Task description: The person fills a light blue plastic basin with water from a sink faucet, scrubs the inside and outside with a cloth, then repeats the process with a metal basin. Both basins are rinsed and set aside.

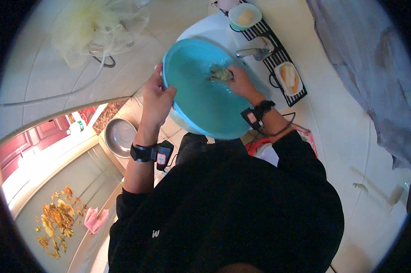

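Note:
A blue-green plastic basin (205,105) is tilted over the white washbasin (200,29). My left hand (157,95) grips its left rim, thumb on the inner side. Inside the basin, my right hand (241,82) holds a greenish scrubbing pad (219,74) against the wall near the upper right. Small bubbles or drops show around the pad, whose exact material is too blurred to tell. A chrome faucet (256,52) stands just beyond my right hand. Both wrists wear black straps with small devices.
A black slatted rack (275,51) behind the faucet carries a soap dish (289,79) and a light green bowl (245,16) with soap. A metal basin (120,137) sits on the floor at left. Yellow mesh (96,27) and a hose (72,91) hang upper left; grey cloth (355,58) hangs right.

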A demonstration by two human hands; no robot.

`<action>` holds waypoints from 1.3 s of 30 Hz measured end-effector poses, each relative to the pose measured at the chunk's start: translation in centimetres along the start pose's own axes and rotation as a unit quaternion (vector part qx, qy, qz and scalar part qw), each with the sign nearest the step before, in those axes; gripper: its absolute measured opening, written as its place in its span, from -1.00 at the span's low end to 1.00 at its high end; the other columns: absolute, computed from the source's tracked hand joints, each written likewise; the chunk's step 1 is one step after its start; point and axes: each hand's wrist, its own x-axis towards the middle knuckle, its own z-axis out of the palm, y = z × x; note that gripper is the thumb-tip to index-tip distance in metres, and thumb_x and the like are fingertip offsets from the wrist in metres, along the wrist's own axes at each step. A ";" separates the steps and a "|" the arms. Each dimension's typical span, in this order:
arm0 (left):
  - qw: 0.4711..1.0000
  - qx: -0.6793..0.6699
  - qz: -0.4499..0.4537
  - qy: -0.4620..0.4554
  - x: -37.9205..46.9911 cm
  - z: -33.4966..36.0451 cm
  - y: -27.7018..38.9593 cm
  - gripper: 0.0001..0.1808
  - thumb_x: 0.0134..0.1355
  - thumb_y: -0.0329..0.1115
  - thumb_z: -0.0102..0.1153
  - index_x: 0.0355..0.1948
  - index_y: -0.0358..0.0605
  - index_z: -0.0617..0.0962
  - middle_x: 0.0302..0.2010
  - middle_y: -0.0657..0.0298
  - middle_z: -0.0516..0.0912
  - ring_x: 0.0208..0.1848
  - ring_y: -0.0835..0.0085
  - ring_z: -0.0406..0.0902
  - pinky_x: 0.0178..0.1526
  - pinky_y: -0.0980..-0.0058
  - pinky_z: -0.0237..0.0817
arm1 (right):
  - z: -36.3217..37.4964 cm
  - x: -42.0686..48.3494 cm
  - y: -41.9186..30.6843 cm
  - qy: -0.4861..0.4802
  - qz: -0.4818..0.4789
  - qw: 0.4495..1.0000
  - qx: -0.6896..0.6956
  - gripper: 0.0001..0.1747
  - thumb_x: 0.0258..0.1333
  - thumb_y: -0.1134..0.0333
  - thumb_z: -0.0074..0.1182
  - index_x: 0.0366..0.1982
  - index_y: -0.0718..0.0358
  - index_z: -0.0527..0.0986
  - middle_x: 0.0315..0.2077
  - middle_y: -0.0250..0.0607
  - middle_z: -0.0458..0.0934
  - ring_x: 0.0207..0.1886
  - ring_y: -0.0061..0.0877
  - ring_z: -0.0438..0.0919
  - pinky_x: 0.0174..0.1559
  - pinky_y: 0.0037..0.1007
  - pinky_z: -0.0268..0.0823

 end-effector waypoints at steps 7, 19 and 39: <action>0.973 0.210 0.068 0.072 0.2 4.2 5.6 -0.41 0.09 -0.50 0.21 0.24 -0.21 0.59 -0.59 0.35 0.48 -0.54 0.62 0.41 -0.41 0.50 0.33 | 0.4 -10.0 -1.6 0.037 0.102 0.992 0.062 -0.68 0.06 0.42 0.20 -0.11 0.29 0.51 -0.28 0.00 0.61 -0.14 -0.20 0.62 -0.03 -0.23 0.43; 0.904 0.349 0.241 0.048 -2.8 13.0 9.5 -0.57 0.10 -0.47 0.30 0.05 -0.26 0.67 -0.49 0.13 0.55 -0.52 0.36 0.47 -0.40 0.38 0.34 | 8.3 -9.3 -1.6 0.045 0.270 0.847 0.455 -0.54 0.08 0.28 0.30 0.02 0.35 0.60 -0.11 -0.13 0.72 -0.10 -0.43 0.67 0.00 -0.36 0.49; 0.959 0.224 0.147 0.094 -7.1 6.8 11.3 -0.66 0.28 -0.49 0.19 0.08 -0.15 0.66 -0.50 0.44 0.40 -0.49 0.69 0.40 -0.41 0.61 0.32 | 5.2 -10.8 -7.3 0.048 0.154 0.774 0.612 -0.65 0.24 0.37 0.21 0.05 0.28 0.59 -0.07 -0.23 0.70 -0.08 -0.48 0.66 0.02 -0.40 0.51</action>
